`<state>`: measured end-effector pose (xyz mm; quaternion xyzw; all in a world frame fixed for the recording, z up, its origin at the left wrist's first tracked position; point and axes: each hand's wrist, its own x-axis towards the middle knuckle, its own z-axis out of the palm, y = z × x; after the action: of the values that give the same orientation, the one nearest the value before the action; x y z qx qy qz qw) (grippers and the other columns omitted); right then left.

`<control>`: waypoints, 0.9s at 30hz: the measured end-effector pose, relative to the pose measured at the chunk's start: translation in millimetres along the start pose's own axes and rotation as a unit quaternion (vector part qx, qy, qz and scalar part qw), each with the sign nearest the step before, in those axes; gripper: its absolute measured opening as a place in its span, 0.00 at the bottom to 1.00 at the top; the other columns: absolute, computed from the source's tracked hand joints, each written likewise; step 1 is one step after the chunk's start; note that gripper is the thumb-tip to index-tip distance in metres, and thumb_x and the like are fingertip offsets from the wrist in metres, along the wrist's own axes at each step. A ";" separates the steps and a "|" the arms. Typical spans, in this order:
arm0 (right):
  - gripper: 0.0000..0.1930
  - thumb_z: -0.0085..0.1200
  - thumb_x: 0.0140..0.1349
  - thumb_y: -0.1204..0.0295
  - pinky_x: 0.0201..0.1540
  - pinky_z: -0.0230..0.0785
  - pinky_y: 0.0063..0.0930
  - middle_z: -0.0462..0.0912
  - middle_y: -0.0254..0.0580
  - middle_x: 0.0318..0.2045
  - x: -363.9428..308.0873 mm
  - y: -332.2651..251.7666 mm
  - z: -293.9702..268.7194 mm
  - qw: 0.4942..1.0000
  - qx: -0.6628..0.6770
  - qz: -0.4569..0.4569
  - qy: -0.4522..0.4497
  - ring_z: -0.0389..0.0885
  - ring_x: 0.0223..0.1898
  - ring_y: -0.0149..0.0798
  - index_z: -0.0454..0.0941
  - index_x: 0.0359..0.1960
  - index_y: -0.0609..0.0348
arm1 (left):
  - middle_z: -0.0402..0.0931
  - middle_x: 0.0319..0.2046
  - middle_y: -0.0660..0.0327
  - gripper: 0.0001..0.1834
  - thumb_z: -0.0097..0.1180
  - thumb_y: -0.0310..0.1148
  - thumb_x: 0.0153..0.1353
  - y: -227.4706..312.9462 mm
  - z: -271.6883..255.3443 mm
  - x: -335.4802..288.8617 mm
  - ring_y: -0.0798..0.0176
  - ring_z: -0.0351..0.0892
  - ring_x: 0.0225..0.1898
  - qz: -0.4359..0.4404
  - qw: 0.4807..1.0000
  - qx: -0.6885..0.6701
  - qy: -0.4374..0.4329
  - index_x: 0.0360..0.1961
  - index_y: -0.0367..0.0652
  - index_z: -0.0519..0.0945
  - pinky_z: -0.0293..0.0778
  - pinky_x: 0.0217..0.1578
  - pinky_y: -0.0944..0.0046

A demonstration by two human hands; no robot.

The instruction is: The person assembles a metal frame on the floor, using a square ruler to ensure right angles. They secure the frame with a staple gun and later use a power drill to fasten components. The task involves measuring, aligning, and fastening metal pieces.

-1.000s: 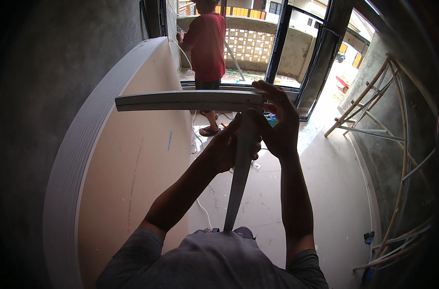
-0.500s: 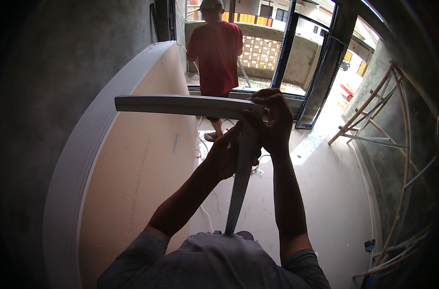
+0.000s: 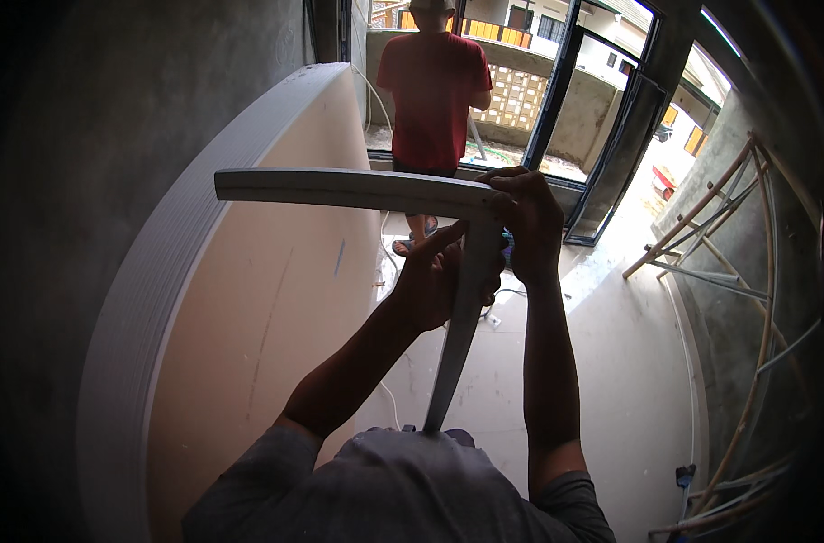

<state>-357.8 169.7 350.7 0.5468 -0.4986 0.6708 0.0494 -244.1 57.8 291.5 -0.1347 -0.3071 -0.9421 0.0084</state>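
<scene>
Two lengths of grey metal profile meet in an L-shaped corner in front of my chest. One length (image 3: 340,188) reaches out to the left, and the other length (image 3: 454,362) runs down toward my shirt. My left hand (image 3: 430,279) is wrapped round the downward length, just below the corner, with its thumb along the side. At the corner itself, my right hand (image 3: 531,217) grips the metal with bent fingers. Some fingertips of both hands are dark or hidden behind the profile.
A tall stack of pale boards (image 3: 285,281) stands at my left by the grey wall. Ahead, a person in a red shirt (image 3: 435,104) faces the glazed door frame. Scaffolding (image 3: 767,262) leans on the right wall. A white cable (image 3: 390,398) crosses the tiled floor.
My right hand has shifted slightly at the corner, its fingers now more bent over the top. The profile keeps nearly the same pose, while the background has moved right in view.
</scene>
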 end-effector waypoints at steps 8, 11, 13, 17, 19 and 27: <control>0.11 0.61 0.70 0.71 0.57 0.79 0.37 0.87 0.46 0.48 -4.0 2.7 -2.7 0.998 0.043 0.042 -0.005 0.87 0.50 0.36 0.81 0.49 0.63 | 0.81 0.42 0.52 0.47 0.38 0.73 0.70 -2.3 -5.8 0.2 0.56 0.79 0.39 -0.013 0.999 -0.006 0.034 0.56 0.34 0.82 0.76 0.40 0.52; 0.10 0.61 0.70 0.71 0.57 0.79 0.36 0.87 0.45 0.48 -6.0 7.1 -4.0 0.999 0.016 0.047 -0.013 0.87 0.50 0.36 0.81 0.49 0.63 | 0.81 0.42 0.52 0.50 0.35 0.77 0.68 -1.9 -1.3 -0.1 0.56 0.79 0.38 0.004 0.999 -0.024 0.035 0.57 0.36 0.82 0.75 0.39 0.53; 0.10 0.60 0.71 0.71 0.56 0.79 0.35 0.87 0.44 0.48 -5.6 11.1 -7.3 0.999 -0.008 0.031 -0.019 0.87 0.50 0.36 0.81 0.49 0.62 | 0.81 0.43 0.53 0.52 0.34 0.79 0.67 -1.7 -5.7 1.0 0.56 0.79 0.38 -0.002 0.999 -0.038 0.018 0.58 0.37 0.81 0.75 0.39 0.54; 0.10 0.61 0.72 0.70 0.54 0.80 0.35 0.87 0.42 0.48 -0.7 15.8 -0.6 0.999 0.041 0.015 -0.028 0.87 0.50 0.35 0.82 0.50 0.60 | 0.80 0.43 0.52 0.56 0.30 0.82 0.66 1.9 -11.7 0.1 0.54 0.79 0.39 0.014 0.999 -0.031 0.016 0.61 0.36 0.80 0.75 0.40 0.52; 0.09 0.62 0.72 0.70 0.53 0.80 0.36 0.87 0.41 0.47 0.6 14.6 3.2 0.996 0.080 0.019 -0.033 0.87 0.50 0.34 0.82 0.49 0.59 | 0.80 0.43 0.50 0.57 0.28 0.83 0.66 2.2 -9.4 -3.2 0.53 0.79 0.39 0.027 0.998 -0.045 0.021 0.62 0.36 0.79 0.75 0.40 0.51; 0.09 0.61 0.72 0.71 0.55 0.81 0.40 0.88 0.44 0.45 6.4 -0.1 21.7 0.993 0.073 0.082 -0.040 0.89 0.49 0.37 0.81 0.49 0.62 | 0.79 0.46 0.47 0.66 0.22 0.89 0.59 16.3 -6.8 -17.1 0.52 0.75 0.41 0.040 0.999 -0.003 0.006 0.71 0.37 0.71 0.69 0.37 0.51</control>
<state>-345.5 151.0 353.7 0.5321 -0.4929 0.6852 -0.0661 -227.6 39.5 291.2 -0.1408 -0.2981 -0.9429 0.0476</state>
